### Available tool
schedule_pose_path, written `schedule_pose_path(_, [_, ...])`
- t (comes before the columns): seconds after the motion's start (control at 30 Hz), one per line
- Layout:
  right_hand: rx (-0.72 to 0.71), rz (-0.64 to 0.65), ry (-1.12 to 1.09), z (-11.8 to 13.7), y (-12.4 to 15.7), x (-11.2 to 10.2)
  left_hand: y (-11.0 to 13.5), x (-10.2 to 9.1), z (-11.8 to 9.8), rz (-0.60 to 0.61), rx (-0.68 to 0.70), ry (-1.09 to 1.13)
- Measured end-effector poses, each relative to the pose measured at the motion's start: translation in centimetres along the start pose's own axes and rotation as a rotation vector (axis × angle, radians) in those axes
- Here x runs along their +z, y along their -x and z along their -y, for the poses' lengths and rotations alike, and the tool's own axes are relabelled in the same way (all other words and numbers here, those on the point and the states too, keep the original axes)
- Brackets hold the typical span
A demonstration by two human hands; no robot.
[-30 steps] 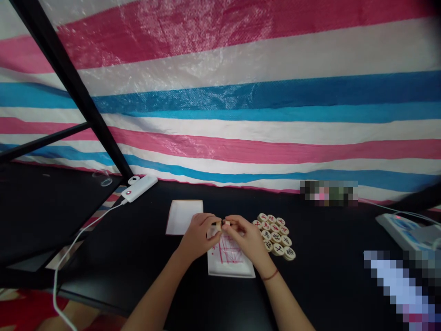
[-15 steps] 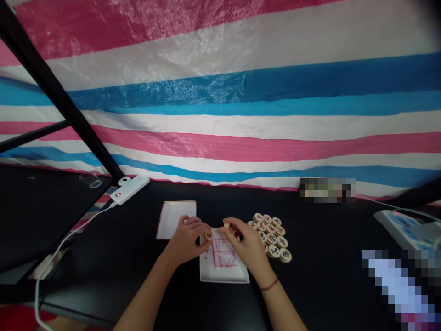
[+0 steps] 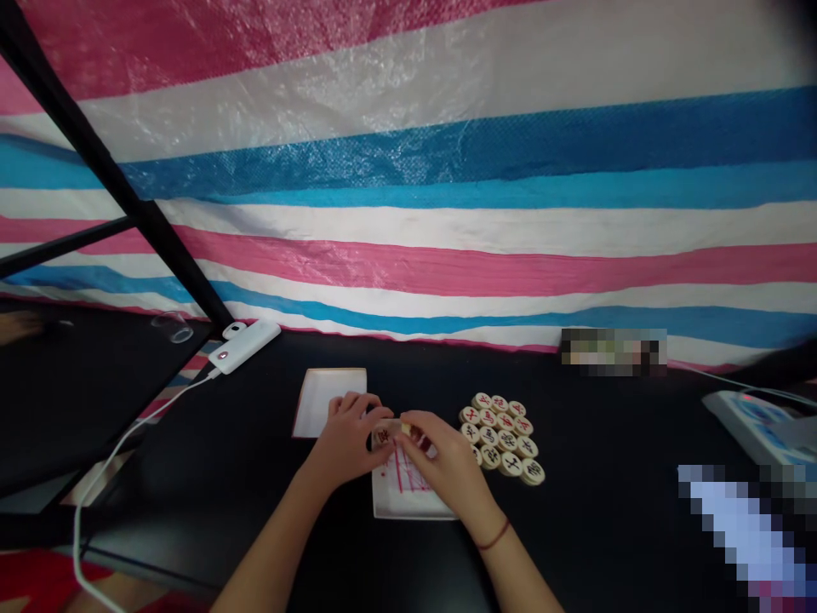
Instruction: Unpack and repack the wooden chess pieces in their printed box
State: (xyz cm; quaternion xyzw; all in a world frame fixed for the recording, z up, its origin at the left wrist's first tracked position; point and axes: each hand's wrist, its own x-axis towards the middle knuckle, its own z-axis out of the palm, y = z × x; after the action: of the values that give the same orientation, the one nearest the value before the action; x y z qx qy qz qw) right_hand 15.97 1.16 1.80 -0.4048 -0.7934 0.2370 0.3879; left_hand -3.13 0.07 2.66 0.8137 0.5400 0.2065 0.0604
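My left hand and my right hand meet over a small white box tray lined with a sheet of red grid lines. The left hand's fingers pinch a round wooden chess piece with a red character at the tray's far left corner. The right hand's fingertips pinch a second pale piece just beside it. A cluster of several round wooden chess pieces with red and black characters lies on the black table right of the tray. A white box lid lies left of the hands.
A white power bank with a white cable sits at the back left by a black metal post. A striped tarp closes the far side. A white device lies at the right edge.
Both hands have lowered from above the tray down to its far edge, each still pinching a piece. The view has shifted slightly.
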Motion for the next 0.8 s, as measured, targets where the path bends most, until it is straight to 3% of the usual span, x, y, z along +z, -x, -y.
schedule_pose_path(0.27, [-0.065,0.082,0.021,0.9,0.0,0.7,0.0,-0.6,-0.4,0.138,-0.091,0.01])
schedule_pose_path(0.53, [-0.074,0.2,0.031,0.6,-0.3,1.8,0.1,-1.0,0.0,0.174,-0.106,0.051])
schedule_pose_path(0.67, [-0.074,0.126,0.055,0.8,-0.2,1.5,0.1,-0.8,0.0,0.153,-0.103,0.06])
schedule_pose_path(0.8, [-0.052,-0.071,0.176,-0.2,-0.6,-0.3,0.0,-0.8,-0.3,0.139,-0.111,0.061])
